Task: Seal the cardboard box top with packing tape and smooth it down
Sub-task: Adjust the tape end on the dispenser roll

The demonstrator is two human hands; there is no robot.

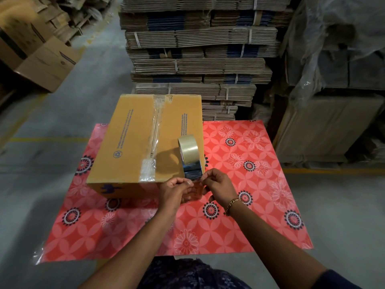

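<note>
A closed cardboard box stands on a red flowered sheet. A strip of clear tape runs along its centre seam and wrinkles over the near edge. A roll of clear packing tape stands on edge on the box top, near the right front corner. A loose length of tape stretches from the roll down to my hands. My left hand and my right hand pinch this free end together just past the box's front edge.
A tall stack of bundled flat cartons rises right behind the box. Plastic-wrapped pallets stand at the right. Open cardboard boxes lie at the far left on the grey concrete floor.
</note>
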